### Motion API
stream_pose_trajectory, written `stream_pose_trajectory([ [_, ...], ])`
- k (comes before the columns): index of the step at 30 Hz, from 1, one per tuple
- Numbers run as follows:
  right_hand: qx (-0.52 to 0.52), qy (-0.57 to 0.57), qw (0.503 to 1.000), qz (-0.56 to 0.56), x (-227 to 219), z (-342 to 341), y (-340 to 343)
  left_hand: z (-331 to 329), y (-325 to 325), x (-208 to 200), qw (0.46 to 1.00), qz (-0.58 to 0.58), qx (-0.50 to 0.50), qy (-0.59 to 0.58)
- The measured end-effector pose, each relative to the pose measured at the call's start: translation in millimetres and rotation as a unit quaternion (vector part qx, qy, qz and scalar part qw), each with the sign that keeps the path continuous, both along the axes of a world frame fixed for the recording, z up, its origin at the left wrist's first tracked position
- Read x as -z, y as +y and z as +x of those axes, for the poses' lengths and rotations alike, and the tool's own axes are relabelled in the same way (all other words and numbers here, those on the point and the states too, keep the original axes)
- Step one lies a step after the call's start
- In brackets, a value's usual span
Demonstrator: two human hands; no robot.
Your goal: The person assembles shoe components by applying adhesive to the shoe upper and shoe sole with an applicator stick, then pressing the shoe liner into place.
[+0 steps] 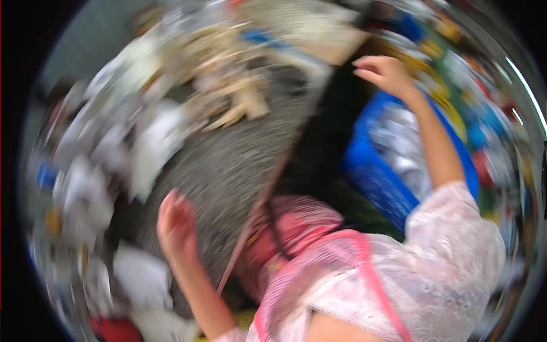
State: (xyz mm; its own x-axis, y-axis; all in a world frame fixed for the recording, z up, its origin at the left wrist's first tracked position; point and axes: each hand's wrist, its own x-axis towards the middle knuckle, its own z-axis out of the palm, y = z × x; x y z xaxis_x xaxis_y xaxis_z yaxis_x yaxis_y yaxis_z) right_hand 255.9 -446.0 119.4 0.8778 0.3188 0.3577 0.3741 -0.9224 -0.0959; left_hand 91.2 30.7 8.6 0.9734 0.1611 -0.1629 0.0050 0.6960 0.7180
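Note:
My left hand (178, 225) is over the near left part of a grey work table (245, 165). Motion smears its fingers, and no object shows in it. Out at the right, beyond the table's edge, my right hand (387, 75) is raised above the far end of a blue plastic crate (376, 179). Its thumb and fingers stand slightly apart, with nothing visible between them. Crumpled white and silvery items (401, 139) fill the crate. A heap of beige, glove-like pieces (242, 100) lies farther back on the table, touched by neither hand.
Blurred white sheets or bags (156, 139) are piled along the table's left side. Another white piece (142, 276) lies near my left forearm. Yellow rounded rims (424, 74) show behind the crate. Mixed colourful items (490, 131) crowd the far right.

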Motion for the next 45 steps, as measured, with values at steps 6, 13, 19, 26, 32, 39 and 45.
stream_pose_trajectory([
  [6, -0.39, 0.038, 0.919, 0.041, 4.7, 15.1, 215.9, -40.0, 37.0, -69.4, 0.961, 0.228, -0.155, 0.03],
  [13, -0.571, -0.005, 0.803, 0.169, 19.2, -14.1, 435.9, -96.1, 111.1, -83.6, 0.656, 0.673, -0.318, 0.126],
  [19, -0.533, -0.08, 0.804, 0.25, 8.4, -12.9, 506.2, -50.0, 144.7, -68.5, 0.606, 0.747, -0.251, 0.111],
  [26, -0.564, -0.098, 0.789, 0.221, -1.4, -30.5, 546.3, -76.1, 242.7, -68.3, 0.393, 0.789, -0.44, 0.172],
  [32, -0.646, -0.044, 0.741, 0.176, 11.1, -64.0, 553.3, -148.5, 346.9, -74.3, 0.3, 0.777, -0.466, 0.298],
  [39, -0.677, 0.004, 0.722, 0.145, 20.2, -63.7, 537.6, -125.4, 329.9, -88.9, 0.461, 0.687, -0.397, 0.397],
  [45, -0.574, 0.517, 0.565, 0.289, 10.2, -100.3, 551.2, -76.5, 199.8, -116.3, 0.305, 0.82, -0.479, 0.071],
])
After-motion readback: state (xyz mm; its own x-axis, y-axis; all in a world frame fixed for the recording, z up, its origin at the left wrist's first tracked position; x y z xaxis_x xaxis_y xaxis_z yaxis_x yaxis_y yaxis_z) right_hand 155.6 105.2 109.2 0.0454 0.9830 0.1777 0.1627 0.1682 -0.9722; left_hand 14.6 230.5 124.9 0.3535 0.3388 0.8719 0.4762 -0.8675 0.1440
